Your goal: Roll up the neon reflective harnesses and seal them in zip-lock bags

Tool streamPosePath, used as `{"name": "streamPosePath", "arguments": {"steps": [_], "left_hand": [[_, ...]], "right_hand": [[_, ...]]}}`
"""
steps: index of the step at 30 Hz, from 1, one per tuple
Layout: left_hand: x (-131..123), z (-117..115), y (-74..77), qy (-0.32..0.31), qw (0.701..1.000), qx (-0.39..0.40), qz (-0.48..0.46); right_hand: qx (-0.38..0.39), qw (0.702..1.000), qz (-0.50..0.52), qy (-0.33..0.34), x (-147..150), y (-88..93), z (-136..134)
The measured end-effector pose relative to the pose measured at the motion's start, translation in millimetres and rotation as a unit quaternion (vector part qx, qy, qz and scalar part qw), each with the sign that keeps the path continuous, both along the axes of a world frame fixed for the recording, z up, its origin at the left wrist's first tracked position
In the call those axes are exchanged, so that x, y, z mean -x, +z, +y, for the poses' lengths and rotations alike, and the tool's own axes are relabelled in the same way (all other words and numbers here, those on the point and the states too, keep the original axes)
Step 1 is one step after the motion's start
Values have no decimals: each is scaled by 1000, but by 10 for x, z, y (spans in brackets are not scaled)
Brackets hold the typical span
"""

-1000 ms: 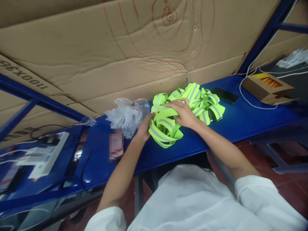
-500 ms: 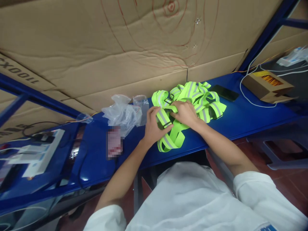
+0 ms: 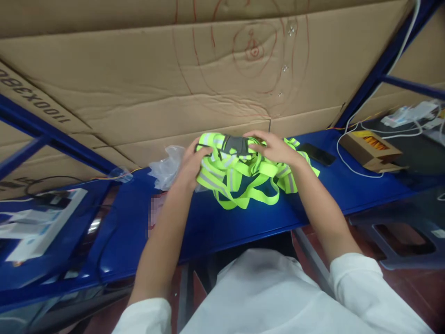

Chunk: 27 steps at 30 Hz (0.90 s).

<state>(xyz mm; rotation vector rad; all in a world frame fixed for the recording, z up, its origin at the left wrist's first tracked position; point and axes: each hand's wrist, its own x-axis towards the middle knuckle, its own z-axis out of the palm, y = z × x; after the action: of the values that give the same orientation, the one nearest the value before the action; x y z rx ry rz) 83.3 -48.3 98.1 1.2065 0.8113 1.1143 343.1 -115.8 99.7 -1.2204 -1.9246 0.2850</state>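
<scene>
A neon yellow-green reflective strap harness [image 3: 215, 178] with silver stripes and a dark grey patch is lifted in front of me above the blue table. My left hand [image 3: 193, 162] is closed round its left end, thumb on the near side. At the other end, my right hand [image 3: 273, 147] grips the webbing beside the dark patch. Loops of strap hang below both hands. Further yellow-green webbing [image 3: 290, 178] lies under and beside my right forearm; where one piece ends and another begins I cannot tell.
Clear plastic bags [image 3: 167, 167] lie left of my hands, near a blurred pinkish item [image 3: 155, 211]. A dark phone [image 3: 318, 154] and an open cardboard box [image 3: 370, 150] with orange contents are at the right. Cardboard sheeting [image 3: 139, 74] stands behind the blue table [image 3: 222, 236]. Power strips [image 3: 48, 227] sit at left.
Both hands have moved apart and raised the harness off the table. Its dark patch now shows between them, and loops hang down. The view has tilted up slightly.
</scene>
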Motion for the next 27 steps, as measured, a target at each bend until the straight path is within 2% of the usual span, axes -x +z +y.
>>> {"name": "streamPosePath", "arguments": {"steps": [3, 6, 9, 12, 14, 16, 18, 19, 20, 22, 24, 25, 27], "left_hand": [[-99, 104, 316, -32, 998, -33, -49], [-179, 159, 471, -80, 991, -78, -71], [-221, 215, 460, -100, 985, -123, -65], [-216, 327, 381, -112, 983, -133, -52], [-190, 411, 346, -100, 985, -138, -21], [-155, 451, 352, -16, 981, -191, 17], [-126, 400, 404, 102, 948, -296, 47], [-118, 339, 442, 137, 924, -350, 70], [-118, 259, 481, 145, 898, -402, 104], [-139, 85, 542, 97, 849, -477, 204], [-181, -43, 555, 48, 805, -517, 289], [-203, -74, 543, 35, 790, -524, 316], [-237, -72, 500, 24, 782, -522, 340]], "right_hand": [[-82, 995, -8, -56, 75, 306, 82], [-65, 998, -13, 10, 149, 515, 128], [-14, 996, -22, 82, 123, 600, 170], [6, 994, -29, 107, 26, 589, 215], [2, 996, -28, 82, -33, 565, 235], [-18, 999, -38, 24, -58, 553, 233], [-35, 997, -69, -21, -35, 559, 206], [-41, 995, -86, -26, -6, 568, 184], [-46, 994, -98, -21, 31, 579, 160], [-59, 993, -105, -1, 117, 603, 109], [-73, 992, -99, 16, 191, 622, 65], [-77, 992, -96, 22, 216, 627, 48], [-72, 993, -90, 35, 242, 628, 29]]}}
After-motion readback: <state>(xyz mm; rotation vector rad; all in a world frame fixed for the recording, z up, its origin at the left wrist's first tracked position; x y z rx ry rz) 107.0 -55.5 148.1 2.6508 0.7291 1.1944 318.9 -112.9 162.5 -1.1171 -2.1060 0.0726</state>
